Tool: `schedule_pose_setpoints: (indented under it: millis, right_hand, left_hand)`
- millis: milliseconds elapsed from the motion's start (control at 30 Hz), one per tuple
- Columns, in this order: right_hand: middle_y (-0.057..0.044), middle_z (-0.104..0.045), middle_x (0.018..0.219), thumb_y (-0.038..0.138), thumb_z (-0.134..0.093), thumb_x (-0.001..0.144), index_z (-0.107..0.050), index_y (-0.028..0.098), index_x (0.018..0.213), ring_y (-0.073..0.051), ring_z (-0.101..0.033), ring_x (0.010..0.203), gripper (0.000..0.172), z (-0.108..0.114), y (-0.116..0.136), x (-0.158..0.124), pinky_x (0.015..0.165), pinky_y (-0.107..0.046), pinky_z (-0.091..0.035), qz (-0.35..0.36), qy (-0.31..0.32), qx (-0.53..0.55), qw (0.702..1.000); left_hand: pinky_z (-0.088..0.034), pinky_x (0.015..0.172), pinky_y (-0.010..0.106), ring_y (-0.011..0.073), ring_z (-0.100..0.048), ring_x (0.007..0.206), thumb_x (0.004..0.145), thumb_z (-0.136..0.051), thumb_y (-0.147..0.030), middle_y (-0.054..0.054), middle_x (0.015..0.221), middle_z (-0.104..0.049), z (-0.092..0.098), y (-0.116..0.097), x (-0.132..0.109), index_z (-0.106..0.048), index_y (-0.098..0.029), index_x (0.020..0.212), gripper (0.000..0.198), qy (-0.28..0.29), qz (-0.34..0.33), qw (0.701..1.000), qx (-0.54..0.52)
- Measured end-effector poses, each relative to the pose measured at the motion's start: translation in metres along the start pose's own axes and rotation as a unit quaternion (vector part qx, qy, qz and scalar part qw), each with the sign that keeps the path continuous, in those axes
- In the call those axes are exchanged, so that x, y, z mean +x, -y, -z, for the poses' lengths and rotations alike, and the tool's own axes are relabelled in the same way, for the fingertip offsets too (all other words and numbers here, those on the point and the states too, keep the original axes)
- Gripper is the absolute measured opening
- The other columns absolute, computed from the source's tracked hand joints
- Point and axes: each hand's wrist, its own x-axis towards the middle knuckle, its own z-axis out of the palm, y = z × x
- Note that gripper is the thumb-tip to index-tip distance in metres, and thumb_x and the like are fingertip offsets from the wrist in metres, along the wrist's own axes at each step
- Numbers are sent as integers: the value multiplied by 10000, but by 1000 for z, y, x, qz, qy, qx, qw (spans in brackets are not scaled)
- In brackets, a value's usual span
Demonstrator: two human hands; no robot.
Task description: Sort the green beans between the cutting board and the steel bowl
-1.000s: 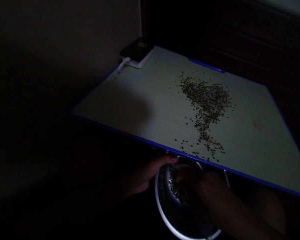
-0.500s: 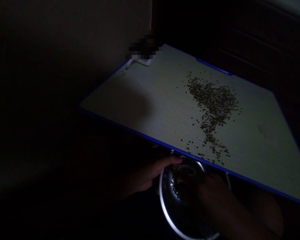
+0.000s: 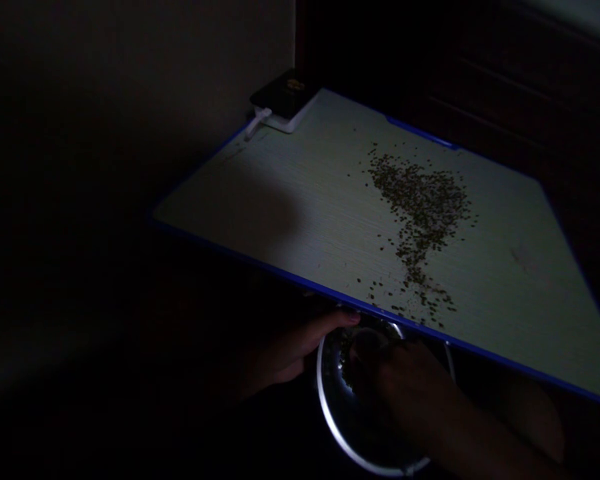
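The room is very dark; only the bench (image 3: 290,207), a pale board with a blue edge, is lit. A spread of small brown-green seeds (image 3: 420,207) lies on it, thinning into a trail that runs down to the near edge. Just below that edge, a round metal bowl (image 3: 330,413) is held under the lip of the bench.

The left hand (image 3: 293,350) has its grip clamped on the bowl's rim, thumb over the top at the side nearest the bench edge. The right hand (image 3: 405,383) reaches down inside the bowl, its fingers bent over the few seeds (image 3: 349,373) already lying against the bowl's wall; whether that grip is together on any seeds or lies apart I cannot tell, as it is too dark there.

As I judge it, the step in hand is gathering the seeds off the bench into the bowl, and most of them are still up on the board, well beyond the right hand. The next sweep would call for the right hand to come up over the blue edge while the left keeps the bowl tight beneath it.

At the far corner lies a small dark box on a white base (image 3: 283,100).
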Motion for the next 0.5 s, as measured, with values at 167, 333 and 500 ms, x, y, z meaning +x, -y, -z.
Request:
schedule_pose_setpoints:
  millis: [167, 333, 500]
  right_hand:
    - [-33, -804, 1055, 158, -722, 913, -726, 219, 1175, -218, -791, 980, 269, 2, -16, -15, 921, -399, -652, 17, -75, 118, 990]
    - [25, -802, 982, 169, -617, 873, -720, 279, 1053, -142, -764, 848, 235, 2, -23, -27, 663, -227, -553, 29, -123, 213, 969]
    - [30, -774, 845, 188, -586, 818, -717, 260, 955, -122, -716, 708, 203, -2, -23, -26, 655, -235, -544, 35, -175, 253, 951]
  left_hand:
    - [-574, 997, 386, 282, -754, 1118, 507, -1036, -529, 91, 1103, -824, 1, -1, -2, -748, -192, 1307, 914, 8, 5, 1000, 1]
    - [-567, 948, 393, 263, -751, 1010, 519, -1005, -547, 103, 1117, -821, 0, -2, -2, -782, -176, 1152, 766, 0, 14, 1000, 11]
    - [-583, 849, 349, 220, -736, 890, 478, -992, -518, 58, 1065, -819, -4, -5, -5, -735, -211, 1193, 820, 4, 32, 999, 0]
